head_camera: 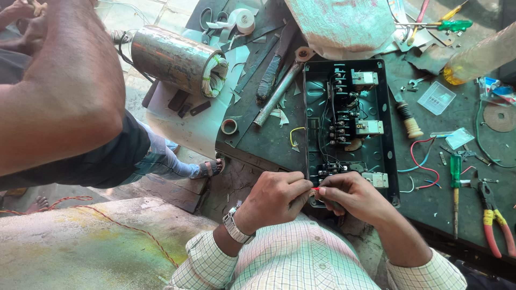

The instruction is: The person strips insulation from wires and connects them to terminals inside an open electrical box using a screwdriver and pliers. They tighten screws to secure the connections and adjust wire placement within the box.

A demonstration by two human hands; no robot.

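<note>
A black electrical panel box (pixel 389 134) lies open on the dark workbench, with contactors and wiring inside. At its near edge my left hand (pixel 277 196) and my right hand (pixel 352 194) meet, both pinching the end of a thin red wire (pixel 314 190) between fingertips. A watch sits on my left wrist. What else my right hand holds is hidden under its fingers.
A green-handled screwdriver (pixel 455 177) and red-and-yellow pliers (pixel 494 220) lie to the right. Loose red and blue wires (pixel 424 161) rest beside the box. A motor stator (pixel 174 59), a metal pipe (pixel 277 94) and tape rolls lie at the back left. Another person's arm (pixel 64 91) fills the left.
</note>
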